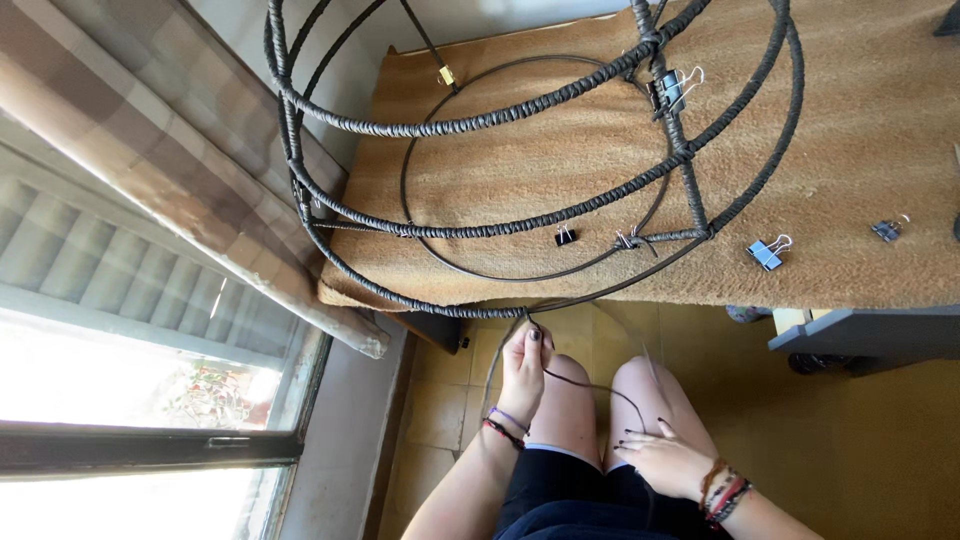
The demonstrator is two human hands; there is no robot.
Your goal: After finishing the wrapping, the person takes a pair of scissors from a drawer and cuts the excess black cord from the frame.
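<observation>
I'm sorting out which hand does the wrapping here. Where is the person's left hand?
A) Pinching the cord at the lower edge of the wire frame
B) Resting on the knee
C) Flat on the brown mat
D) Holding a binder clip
A: the left hand is raised to the bottom ring of the wire frame, fingers pinched on the dark cord, while the right hand rests on the thigh.

left hand pinching cord, wire frame above

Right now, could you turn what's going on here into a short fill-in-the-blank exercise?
1. The left hand pinches a dark ____ at the wire frame.
2. The right hand rests on the person's ____.
3. Loose binder clips lie on the brown ____.

Missing words: cord; thigh; mat
</observation>
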